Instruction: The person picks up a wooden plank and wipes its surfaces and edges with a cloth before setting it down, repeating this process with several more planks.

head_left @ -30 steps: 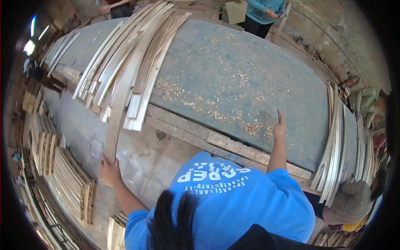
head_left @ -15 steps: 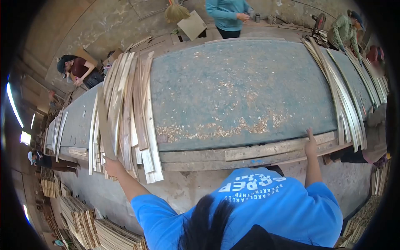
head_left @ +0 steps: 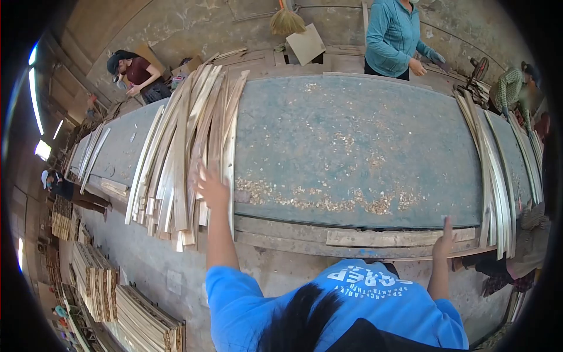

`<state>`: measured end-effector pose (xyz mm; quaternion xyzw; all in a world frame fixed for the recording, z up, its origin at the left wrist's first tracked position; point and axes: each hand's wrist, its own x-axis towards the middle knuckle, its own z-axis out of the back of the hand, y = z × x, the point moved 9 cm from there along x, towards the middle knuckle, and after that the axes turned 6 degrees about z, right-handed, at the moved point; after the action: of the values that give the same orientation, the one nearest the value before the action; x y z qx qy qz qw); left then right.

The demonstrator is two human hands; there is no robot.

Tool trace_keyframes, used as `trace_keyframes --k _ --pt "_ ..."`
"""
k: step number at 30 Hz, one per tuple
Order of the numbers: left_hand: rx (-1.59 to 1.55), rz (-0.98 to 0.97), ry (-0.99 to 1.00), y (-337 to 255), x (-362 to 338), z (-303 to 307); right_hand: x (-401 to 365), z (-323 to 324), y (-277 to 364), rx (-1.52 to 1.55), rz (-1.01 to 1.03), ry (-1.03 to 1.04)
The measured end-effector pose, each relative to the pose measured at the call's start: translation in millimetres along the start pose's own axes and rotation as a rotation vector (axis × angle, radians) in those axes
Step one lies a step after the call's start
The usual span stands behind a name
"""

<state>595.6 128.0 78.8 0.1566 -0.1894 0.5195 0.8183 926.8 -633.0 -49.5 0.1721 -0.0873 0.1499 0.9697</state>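
Blue-grey flat worktable (head_left: 281,138), dusted with pale wood chips (head_left: 378,205), long pale-and-brown wooden strips (head_left: 180,193) piled across its left part.
The left hand (head_left: 211,189), clasping one strip's end half a second ago, now spreads its blurred fingers over the pile's right side; the right hand (head_left: 444,242) is by the near edge, its grip unclear.

glare at left, dark fisheye edges
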Motion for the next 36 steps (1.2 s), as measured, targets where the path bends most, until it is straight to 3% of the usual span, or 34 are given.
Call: trace_keyframes --k 3,6,9,12,14,17,20,23,28,29,33,36 --pt "-0.318 -0.338 0.079 -98.8 -97.2 25.1 -2.5 -32.0 7.8 0.073 0.054 0.053" --pt "-0.605 -0.568 0.193 -162.7 -209.2 42.7 -1.4 -18.0 47.0 0.054 0.122 0.09" --pt "-0.728 -0.672 0.28 -195.6 -298.4 52.2 1.7 -39.6 61.7 -0.165 0.137 0.529" --pt "-0.77 -0.771 0.396 -206.6 -353.9 50.6 -1.0 -52.5 55.9 -0.142 0.21 0.503" --pt "-0.754 -0.934 0.238 -206.4 -389.6 24.6 5.0 -55.0 47.0 -0.161 0.202 0.525" --pt "-0.543 -0.962 0.331 -213.0 -399.4 27.1 11.7 -58.0 41.7 -0.159 0.264 0.631" --pt "-0.552 -0.939 0.426 -229.6 -398.9 55.8 8.2 -53.8 31.5 -0.096 0.344 0.695" --pt "-0.523 -0.992 0.577 -227.5 -431.0 54.5 14.3 -33.1 12.7 0.004 0.389 0.641" --pt "-0.521 -0.95 0.591 -254.4 -470.9 70.6 9.5 -0.6 -33.9 0.11 0.553 0.44" --pt "-0.526 -0.931 0.594 -259.4 -481.1 75.2 6.9 4.3 -43.4 0.174 0.588 0.363" --pt "-0.56 -0.792 0.588 -277.9 -527.1 90.1 -12.2 13.5 -54.7 0.104 0.691 0.382" --pt "-0.595 -0.647 0.582 -292.0 -569.6 98.5 -16.4 13.7 -42.4 0.077 0.744 0.539"
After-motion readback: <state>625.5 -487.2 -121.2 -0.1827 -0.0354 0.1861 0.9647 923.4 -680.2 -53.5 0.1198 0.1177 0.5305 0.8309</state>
